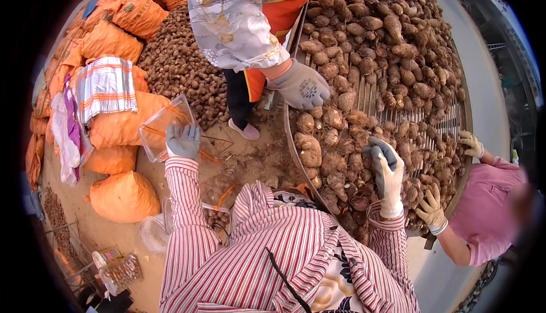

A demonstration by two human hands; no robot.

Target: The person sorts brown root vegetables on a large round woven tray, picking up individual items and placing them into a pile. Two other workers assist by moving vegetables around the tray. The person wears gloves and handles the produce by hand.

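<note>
My left hand, in a grey-coated glove, is raised with its fingers apart and nothing visible in it. Just behind its fingers is a clear plastic bin, tilted, with orange showing through it. Above the heap of taro corms, my right hand wears a white glove with grey fingers. Its fingers are bent together, and whether anything sits between them is hidden. The corms are brown and hairy, piled on a slatted metal sorting table with a raised rim.
A co-worker's gloved hand reaches over the table's left rim. Another person's gloved hands touch corms at the right. Full orange mesh sacks are stacked left, near small corms heaped on the ground. Clear jars stand lower left.
</note>
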